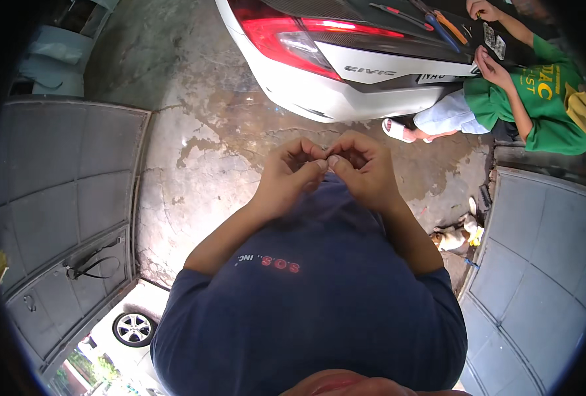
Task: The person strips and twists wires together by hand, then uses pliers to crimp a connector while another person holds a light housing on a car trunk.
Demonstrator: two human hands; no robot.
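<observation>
In front of my chest, my left hand (295, 169) and my right hand (361, 167) meet, thumbs and fingertips pinched close together. Whatever lies between the fingertips is too small and too hidden to name. Both hands are held up over the concrete floor (200, 178), below the rear bumper of a white car (365, 99). Neither hand touches the car.
A person in a green shirt (550, 99) works at the car's dark trunk lid, where orange-handled pliers (451, 28) and a red-and-black tool (401, 16) lie. Grey metal gates (62, 191) stand at left and right (537, 231). A dog (451, 239) lies by the right gate.
</observation>
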